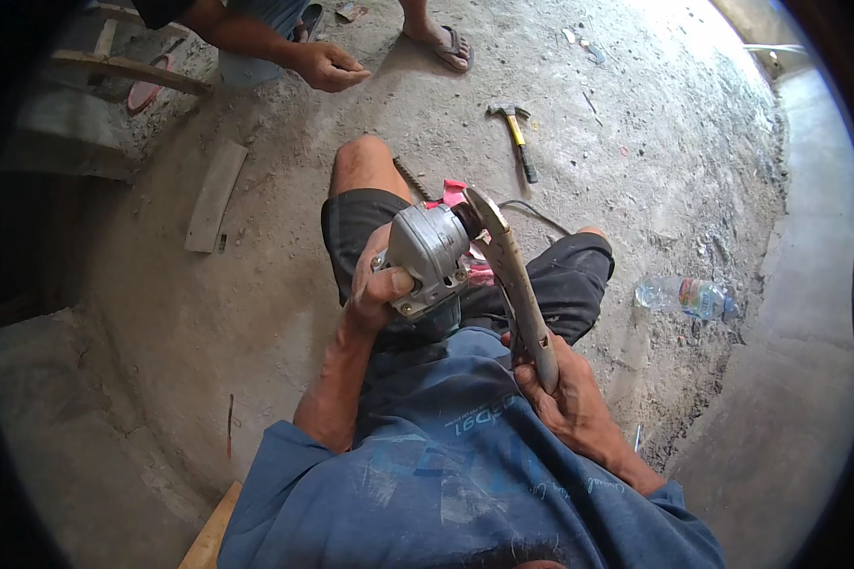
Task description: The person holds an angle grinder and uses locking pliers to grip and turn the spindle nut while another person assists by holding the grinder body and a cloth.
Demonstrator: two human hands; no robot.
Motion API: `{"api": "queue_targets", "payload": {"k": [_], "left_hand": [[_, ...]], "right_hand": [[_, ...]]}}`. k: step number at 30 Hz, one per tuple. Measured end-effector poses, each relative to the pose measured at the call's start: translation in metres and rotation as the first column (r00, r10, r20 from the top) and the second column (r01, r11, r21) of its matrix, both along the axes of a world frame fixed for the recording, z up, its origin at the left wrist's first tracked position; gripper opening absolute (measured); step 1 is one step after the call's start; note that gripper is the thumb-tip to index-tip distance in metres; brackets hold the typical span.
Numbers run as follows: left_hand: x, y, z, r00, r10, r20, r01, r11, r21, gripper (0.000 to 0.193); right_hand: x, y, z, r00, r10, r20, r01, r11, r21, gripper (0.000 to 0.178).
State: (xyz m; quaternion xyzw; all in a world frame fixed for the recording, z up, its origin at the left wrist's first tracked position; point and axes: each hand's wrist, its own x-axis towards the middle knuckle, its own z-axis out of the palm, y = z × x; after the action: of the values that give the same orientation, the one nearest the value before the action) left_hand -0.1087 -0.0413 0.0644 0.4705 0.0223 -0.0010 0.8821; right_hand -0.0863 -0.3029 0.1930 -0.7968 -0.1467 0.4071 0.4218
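Above my lap is a power tool with a silver metal gear housing (427, 248), likely an angle grinder. My left hand (378, 292) is closed round its near side, thumb pressed on the casing. Long-handled metal pliers (514, 280) slant from the tool's dark spindle (467, 220) down to my right hand (579, 396), which is wrapped round the handles. The jaws are at the spindle; their exact bite is hard to see. Behind the tool, some pink material (454, 192) shows between my legs, partly hidden.
A claw hammer (516, 137) with a yellow and black handle lies ahead on the dusty floor. A clear plastic bottle (685, 297) rests at right, a wooden board (217, 196) at left. Another person's hand (329, 66) and sandalled foot (446, 45) are at the top.
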Motion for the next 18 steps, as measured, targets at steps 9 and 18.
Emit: {"api": "queue_targets", "payload": {"k": [9,18], "left_hand": [[0.000,-0.005,0.004,1.000,0.026,-0.016,-0.027,0.999,-0.026,0.083],[-0.008,0.002,-0.010,1.000,-0.023,-0.011,0.022,0.999,-0.027,0.087]], "right_hand": [[0.001,0.004,0.005,1.000,-0.011,0.014,0.011,1.000,-0.021,0.061],[0.002,0.005,0.003,0.969,0.121,0.216,-0.122,0.993,-0.011,0.053]]}}
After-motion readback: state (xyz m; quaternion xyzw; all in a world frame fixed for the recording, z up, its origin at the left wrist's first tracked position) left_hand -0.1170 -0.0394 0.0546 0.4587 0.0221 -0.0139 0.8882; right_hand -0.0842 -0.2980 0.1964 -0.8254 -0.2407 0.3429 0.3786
